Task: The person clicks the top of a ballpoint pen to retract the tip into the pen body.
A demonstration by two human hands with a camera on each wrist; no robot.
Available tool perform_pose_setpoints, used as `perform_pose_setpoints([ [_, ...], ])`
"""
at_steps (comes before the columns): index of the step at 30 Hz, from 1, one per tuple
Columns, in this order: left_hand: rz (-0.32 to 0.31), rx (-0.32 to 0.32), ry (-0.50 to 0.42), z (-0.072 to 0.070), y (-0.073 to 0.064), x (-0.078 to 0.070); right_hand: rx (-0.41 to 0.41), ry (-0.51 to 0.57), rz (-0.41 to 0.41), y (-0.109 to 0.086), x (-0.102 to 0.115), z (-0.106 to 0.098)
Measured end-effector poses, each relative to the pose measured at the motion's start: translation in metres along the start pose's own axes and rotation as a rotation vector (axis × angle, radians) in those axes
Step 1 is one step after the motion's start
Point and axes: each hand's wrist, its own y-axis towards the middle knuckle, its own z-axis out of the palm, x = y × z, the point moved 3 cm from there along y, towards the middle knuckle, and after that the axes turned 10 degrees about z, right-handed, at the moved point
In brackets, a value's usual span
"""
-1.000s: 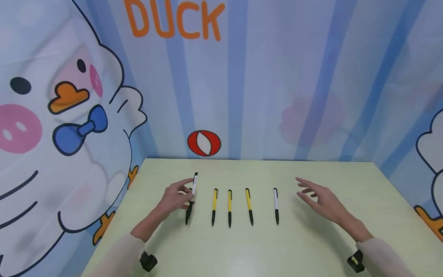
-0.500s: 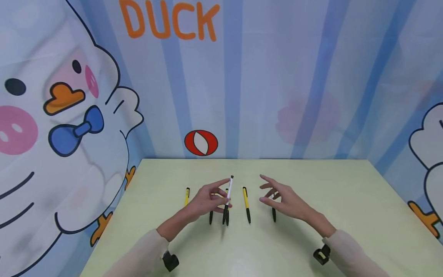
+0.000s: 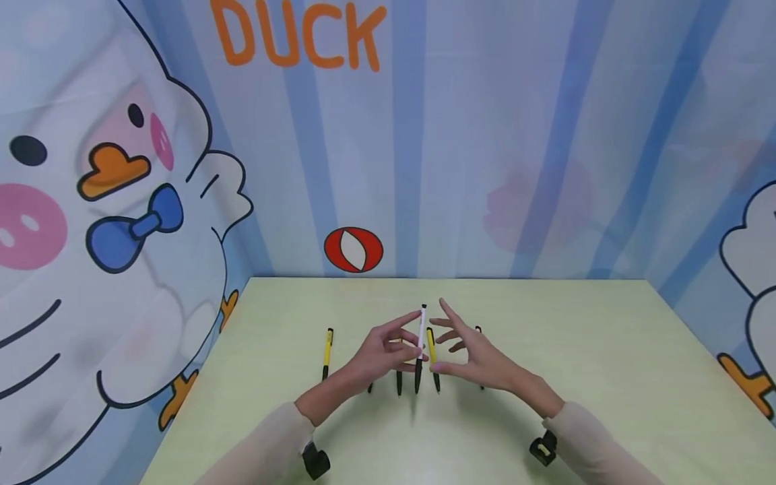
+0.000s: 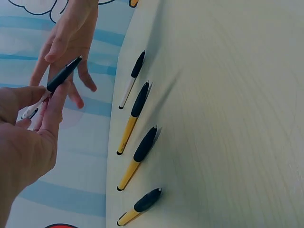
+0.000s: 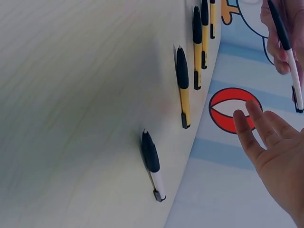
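My left hand (image 3: 384,353) pinches a white pen with a black grip (image 3: 421,330) between thumb and fingers, black end downward, above the table. Facing it from the right is my right hand (image 3: 481,357), fingers spread and holding nothing, its thumb tip close beside the pen. In the right wrist view the held pen (image 5: 293,76) is apart from the right fingers (image 5: 242,128). Beneath and behind the hands lie several yellow pens, one (image 4: 137,109) showing well in the left wrist view. Another white pen (image 5: 152,156) lies on the table, mostly hidden by the right hand in the head view.
The pens lie in a loose row on a pale table (image 3: 545,310), the leftmost being a yellow pen (image 3: 328,347). A blue striped cloth backdrop (image 3: 461,135) with printed ducks rises at the table's back edge. Black wrist cameras (image 3: 316,461) sit below both sleeves.
The left hand has carried the white pen rightward from the left end of the row to the middle. My right hand has moved left toward it, fingers still spread.
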Motion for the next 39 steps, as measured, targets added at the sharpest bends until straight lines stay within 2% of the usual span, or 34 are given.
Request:
perform_pose_setpoints([
  [6,-0.011,-0.015,-0.038,0.006,0.001,0.003,0.019,0.033,-0.021,0.004,-0.001,0.010],
  [9,-0.015,-0.017,-0.047,0.006,0.003,0.002,0.002,0.036,-0.044,0.008,-0.001,0.014],
  [22,-0.041,-0.087,-0.106,0.011,0.002,0.003,-0.051,0.053,-0.086,0.012,-0.001,0.013],
  [27,-0.044,-0.102,-0.114,0.014,0.004,0.003,-0.066,0.067,-0.066,0.010,-0.001,0.011],
  [34,-0.054,-0.100,-0.119,0.015,0.003,0.006,-0.004,0.013,-0.017,0.009,-0.003,0.009],
  [39,-0.048,-0.094,-0.067,0.008,0.001,0.000,0.027,-0.043,0.005,0.010,-0.001,0.004],
])
